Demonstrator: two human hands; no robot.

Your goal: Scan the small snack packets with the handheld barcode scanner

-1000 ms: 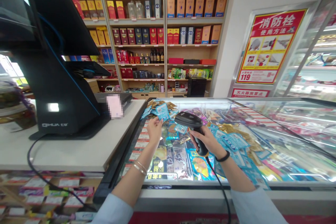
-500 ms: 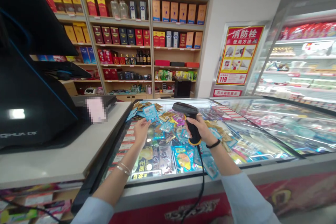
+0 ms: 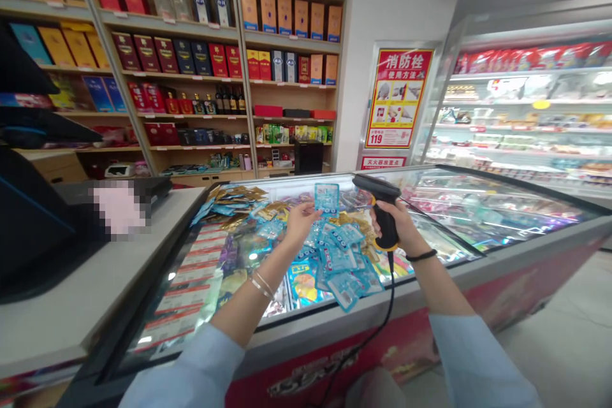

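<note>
Pinched in my left hand (image 3: 302, 223) is a small blue packet (image 3: 327, 199), held upright above the freezer's glass top. My right hand (image 3: 399, 224) is wrapped round the handle of a black and yellow barcode scanner (image 3: 386, 204), whose head points left above the packet's right side. A black cable hangs from the handle. Beneath my hands lies a loose heap of blue packets (image 3: 339, 258) on the glass. Another pile of gold and blue packets (image 3: 229, 204) sits at the glass's far left corner.
A chest freezer (image 3: 406, 296) spans the front, extending right. At left stands a counter (image 3: 52, 325) with a black monitor (image 3: 29, 223). Behind are shelves of boxes and bottles (image 3: 194, 76), a red poster (image 3: 394, 97) and a lit refrigerated display (image 3: 521, 108).
The view has turned right. My left hand has moved right with the blue packet, now more upright and nearer the scanner. More of the blue heap shows. My right hand still grips the scanner.
</note>
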